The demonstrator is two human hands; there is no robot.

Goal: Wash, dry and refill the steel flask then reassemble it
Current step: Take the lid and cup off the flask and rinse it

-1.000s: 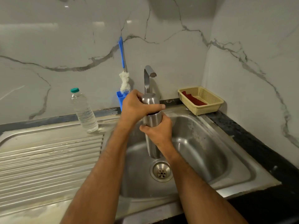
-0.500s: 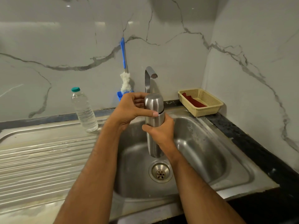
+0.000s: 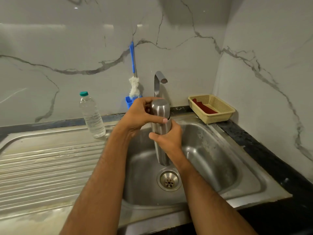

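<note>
Head view, sole entry. Landmark: the sink basin [image 3: 211, 150].

Item 1, steel flask [image 3: 160, 146]: upright, held in the air above the basin, its base just over the drain [image 3: 169, 179], directly in front of the tap [image 3: 159, 82]. The cup-shaped cap [image 3: 160, 107] sits on its top; a dark seam shows beneath the cap, so it appears not fully seated.

Item 2, left hand [image 3: 138, 116]: fingers and thumb curled round the cap from the basin's left side, thumb tip lying across the seam. Grasping the cap.

Item 3, right hand [image 3: 167, 138]: wrapped round the flask body below the cap, clasping it firmly and bearing its weight.

Item 4, task progress (judgement): no water runs from the tap and no drops can be made out on the flask. Whether the cap is being taken off ahead of washing or screwed on at the end cannot be told from this picture; wash, dry and refill cannot be confirmed done.

Item 5, surroundings: water bottle [image 3: 92, 116] with a green cap, standing left of the basin on the drainboard [image 3: 42, 167]; bottle brush [image 3: 133, 82] in a blue holder [image 3: 128, 102] behind the basin; yellow basket [image 3: 213, 114] holding a red cloth [image 3: 204, 106], behind the basin's right corner.
</note>
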